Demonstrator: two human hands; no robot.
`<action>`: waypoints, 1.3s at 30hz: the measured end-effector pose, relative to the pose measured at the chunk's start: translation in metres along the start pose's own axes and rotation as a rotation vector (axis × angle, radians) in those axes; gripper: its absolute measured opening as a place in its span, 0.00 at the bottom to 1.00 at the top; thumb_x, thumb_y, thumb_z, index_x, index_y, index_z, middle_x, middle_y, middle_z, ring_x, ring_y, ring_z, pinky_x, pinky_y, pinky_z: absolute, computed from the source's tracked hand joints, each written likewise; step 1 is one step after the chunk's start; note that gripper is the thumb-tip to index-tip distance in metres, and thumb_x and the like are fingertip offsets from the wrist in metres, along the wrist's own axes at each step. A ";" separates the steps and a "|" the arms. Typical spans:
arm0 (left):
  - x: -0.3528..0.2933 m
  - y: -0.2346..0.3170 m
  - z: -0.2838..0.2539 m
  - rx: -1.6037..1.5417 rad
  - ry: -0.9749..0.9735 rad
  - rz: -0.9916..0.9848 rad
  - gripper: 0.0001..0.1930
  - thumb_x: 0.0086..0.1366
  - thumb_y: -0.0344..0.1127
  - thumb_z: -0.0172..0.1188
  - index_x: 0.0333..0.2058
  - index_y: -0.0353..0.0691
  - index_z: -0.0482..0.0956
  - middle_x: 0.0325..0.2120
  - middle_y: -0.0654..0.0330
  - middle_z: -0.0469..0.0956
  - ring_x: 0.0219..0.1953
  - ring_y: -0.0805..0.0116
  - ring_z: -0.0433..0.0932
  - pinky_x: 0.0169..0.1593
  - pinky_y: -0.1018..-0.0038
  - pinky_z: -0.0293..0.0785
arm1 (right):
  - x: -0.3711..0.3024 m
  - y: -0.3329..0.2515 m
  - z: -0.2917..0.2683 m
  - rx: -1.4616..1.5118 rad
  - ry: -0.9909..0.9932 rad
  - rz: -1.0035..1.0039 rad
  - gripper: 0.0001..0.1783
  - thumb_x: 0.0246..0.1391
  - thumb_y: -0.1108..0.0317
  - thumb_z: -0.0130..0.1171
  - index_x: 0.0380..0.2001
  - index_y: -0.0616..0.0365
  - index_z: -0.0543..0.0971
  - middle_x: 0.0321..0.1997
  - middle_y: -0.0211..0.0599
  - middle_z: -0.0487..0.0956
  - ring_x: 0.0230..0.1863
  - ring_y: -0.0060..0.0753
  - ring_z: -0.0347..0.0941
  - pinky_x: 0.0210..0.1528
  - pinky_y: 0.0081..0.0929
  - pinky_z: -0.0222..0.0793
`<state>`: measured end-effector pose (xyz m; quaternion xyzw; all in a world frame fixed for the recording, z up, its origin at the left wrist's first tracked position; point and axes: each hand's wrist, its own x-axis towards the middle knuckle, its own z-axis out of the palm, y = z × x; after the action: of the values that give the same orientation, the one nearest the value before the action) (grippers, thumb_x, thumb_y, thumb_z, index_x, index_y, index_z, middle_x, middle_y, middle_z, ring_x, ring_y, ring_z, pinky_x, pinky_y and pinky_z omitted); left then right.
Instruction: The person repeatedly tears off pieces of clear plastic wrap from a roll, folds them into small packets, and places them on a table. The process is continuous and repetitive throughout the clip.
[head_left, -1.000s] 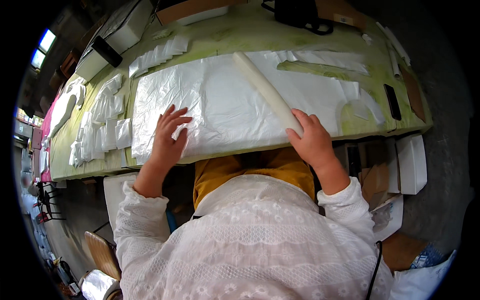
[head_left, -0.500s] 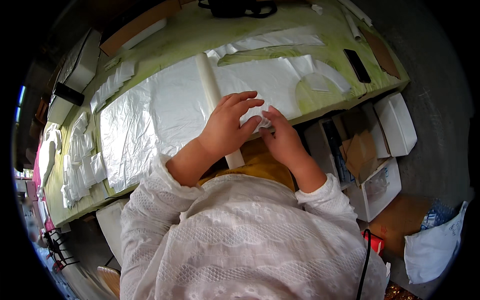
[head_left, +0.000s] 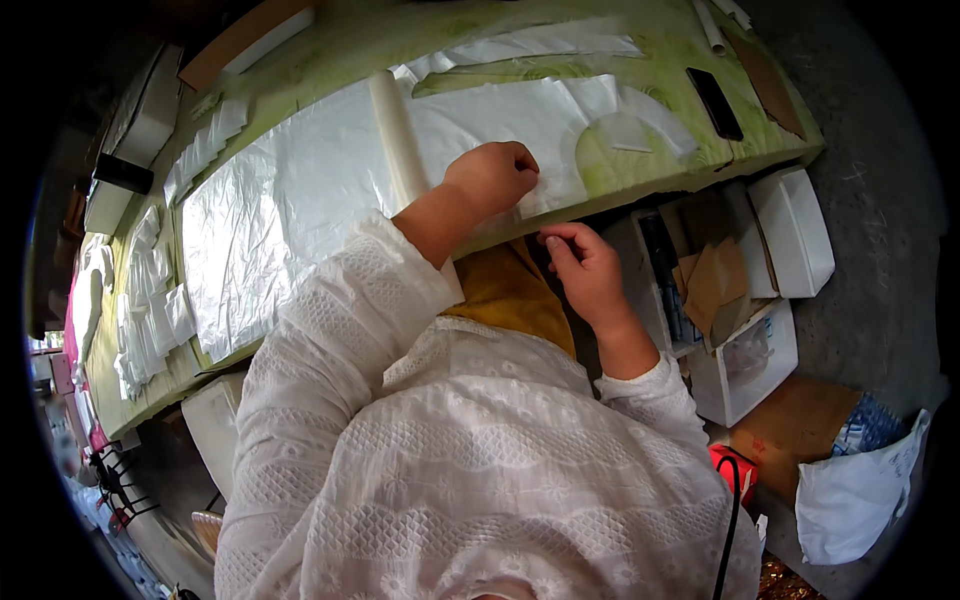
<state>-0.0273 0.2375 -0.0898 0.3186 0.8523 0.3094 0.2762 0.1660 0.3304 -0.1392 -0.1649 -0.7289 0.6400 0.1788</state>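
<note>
A sheet of translucent white plastic film (head_left: 250, 215) lies along the green-covered table (head_left: 350, 45) in front of me, its right end narrowing to a curved strip. Across it runs a pale roll or tube (head_left: 395, 140), its near end behind my left forearm. My left hand (head_left: 492, 180) is closed over the film near the table's front edge, fingers curled. Just off that edge, my right hand (head_left: 588, 270) is closed too, thumb and forefinger together. Whatever either hand pinches is hidden or too small to make out.
Pleated strips of white plastic (head_left: 145, 300) lie at the table's left. A black phone (head_left: 714, 103) rests near the right end. Below the right edge stand white bins (head_left: 790, 235) with cardboard, and a white sack (head_left: 860, 500) on the floor. A cardboard box (head_left: 240, 45) sits at the back left.
My left hand has moved right and forward, and its spread fingers have curled closed. My right hand has drawn back toward me and slightly right, its thumb and forefinger closing.
</note>
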 end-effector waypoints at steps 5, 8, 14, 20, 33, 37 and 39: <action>0.000 -0.005 -0.008 -0.333 0.073 -0.105 0.14 0.63 0.43 0.64 0.42 0.41 0.85 0.33 0.61 0.83 0.32 0.72 0.78 0.38 0.72 0.75 | 0.003 -0.006 0.003 -0.054 0.078 -0.224 0.07 0.62 0.76 0.61 0.42 0.60 0.83 0.36 0.32 0.82 0.32 0.20 0.73 0.35 0.19 0.71; -0.006 -0.006 -0.018 -0.578 0.053 -0.206 0.12 0.65 0.43 0.64 0.44 0.45 0.85 0.35 0.69 0.80 0.34 0.77 0.73 0.38 0.77 0.72 | 0.021 -0.017 0.005 -0.310 0.129 -0.431 0.09 0.58 0.76 0.62 0.43 0.59 0.83 0.42 0.36 0.84 0.37 0.31 0.76 0.41 0.28 0.73; -0.016 -0.014 -0.013 -0.671 0.080 -0.087 0.19 0.64 0.47 0.68 0.48 0.44 0.83 0.39 0.67 0.81 0.35 0.77 0.73 0.40 0.76 0.71 | 0.138 0.007 0.000 -1.018 0.223 -0.489 0.24 0.49 0.68 0.68 0.52 0.54 0.80 0.58 0.36 0.80 0.56 0.49 0.72 0.59 0.47 0.68; -0.042 -0.010 -0.055 -1.150 0.300 0.026 0.25 0.67 0.46 0.67 0.56 0.40 0.74 0.48 0.62 0.78 0.46 0.72 0.76 0.51 0.70 0.72 | 0.139 -0.042 0.056 -0.731 -0.129 -0.980 0.38 0.47 0.66 0.70 0.64 0.44 0.73 0.70 0.40 0.69 0.66 0.57 0.65 0.65 0.49 0.65; -0.137 -0.216 -0.146 -0.275 0.827 -0.298 0.24 0.64 0.36 0.67 0.58 0.42 0.76 0.48 0.59 0.80 0.46 0.66 0.77 0.46 0.70 0.76 | 0.134 0.012 0.020 -1.091 0.028 -0.356 0.25 0.59 0.54 0.62 0.58 0.50 0.80 0.69 0.42 0.72 0.72 0.55 0.60 0.73 0.55 0.50; -0.132 -0.186 -0.123 0.105 1.054 0.043 0.24 0.63 0.34 0.65 0.59 0.48 0.77 0.55 0.54 0.77 0.55 0.53 0.74 0.58 0.63 0.74 | 0.139 0.022 0.010 -1.077 0.176 -0.385 0.23 0.57 0.59 0.64 0.55 0.51 0.81 0.67 0.44 0.73 0.69 0.57 0.62 0.72 0.54 0.53; -0.137 -0.153 -0.097 0.172 0.815 0.239 0.26 0.64 0.29 0.64 0.61 0.43 0.74 0.58 0.50 0.75 0.61 0.51 0.71 0.64 0.63 0.69 | 0.118 0.014 0.022 -0.991 0.165 -0.625 0.22 0.55 0.63 0.65 0.53 0.52 0.81 0.64 0.44 0.74 0.68 0.58 0.62 0.71 0.54 0.55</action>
<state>-0.0603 0.0128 -0.0966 0.2889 0.8715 0.3674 -0.1482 0.0516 0.3687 -0.1495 -0.0553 -0.9387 0.1252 0.3164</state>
